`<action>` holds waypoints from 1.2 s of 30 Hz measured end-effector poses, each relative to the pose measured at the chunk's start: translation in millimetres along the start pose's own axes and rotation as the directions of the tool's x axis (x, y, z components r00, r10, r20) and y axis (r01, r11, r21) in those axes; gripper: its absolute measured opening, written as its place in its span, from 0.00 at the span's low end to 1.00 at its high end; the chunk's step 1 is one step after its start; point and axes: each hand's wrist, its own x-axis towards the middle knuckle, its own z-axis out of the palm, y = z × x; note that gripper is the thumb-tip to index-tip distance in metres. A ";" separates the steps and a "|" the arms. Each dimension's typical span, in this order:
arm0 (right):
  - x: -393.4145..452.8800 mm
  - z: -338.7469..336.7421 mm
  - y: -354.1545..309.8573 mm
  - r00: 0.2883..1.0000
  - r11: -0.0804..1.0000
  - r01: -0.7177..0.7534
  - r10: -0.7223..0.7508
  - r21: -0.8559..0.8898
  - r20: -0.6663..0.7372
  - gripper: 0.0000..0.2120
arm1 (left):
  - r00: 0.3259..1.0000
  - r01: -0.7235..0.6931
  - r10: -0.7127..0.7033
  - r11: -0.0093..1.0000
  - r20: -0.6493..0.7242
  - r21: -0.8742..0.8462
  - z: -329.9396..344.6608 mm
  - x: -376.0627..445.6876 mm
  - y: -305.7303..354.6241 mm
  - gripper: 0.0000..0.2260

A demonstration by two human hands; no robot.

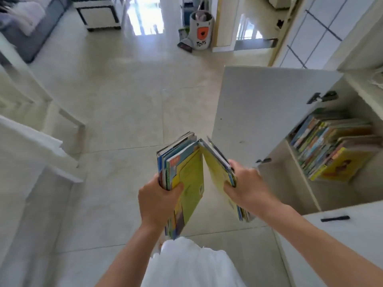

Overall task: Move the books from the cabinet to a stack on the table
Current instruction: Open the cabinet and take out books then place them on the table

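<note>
I hold two bundles of thin, colourful books in front of me, above the tiled floor. My left hand grips the left bundle of books, which has yellow and blue covers. My right hand grips the right bundle of books, and the two bundles lean together at their top edges. At the right stands the open cabinet, with more books lying stacked and slanted on its shelf. The white table shows at the left edge.
The cabinet door stands open into the room, just right of my hands. A white chair frame is at the left. A toy bin and a small rolling cart stand far across the floor.
</note>
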 end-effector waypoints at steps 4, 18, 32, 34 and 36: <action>3.9 25.3 -66.0 0.980 0.988 0.152 -0.149 -0.014 0.132 0.20 | 0.974 0.139 -0.146 0.989 -0.171 -0.048 -63.0 -14.9 -37.3 0.10; 2.6 181.1 -327.0 0.788 0.840 0.543 -0.515 0.014 0.337 0.17 | 0.612 0.488 -0.610 0.792 -0.504 -0.366 -276.8 -57.9 -221.2 0.08; -0.3 306.1 -542.8 0.534 0.665 0.740 -0.673 0.103 0.511 0.16 | 0.313 0.520 -0.775 0.624 -0.550 -0.584 -427.3 -61.2 -343.9 0.11; 8.2 319.2 -573.6 0.489 0.630 0.767 -0.696 0.120 0.526 0.16 | 0.249 0.464 -0.820 0.568 -0.515 -0.680 -446.7 -50.5 -355.9 0.11; 18.9 333.6 -607.4 0.443 0.591 0.796 -0.714 0.128 0.542 0.17 | 0.197 0.385 -0.840 0.540 -0.505 -0.748 -467.4 -37.6 -369.0 0.09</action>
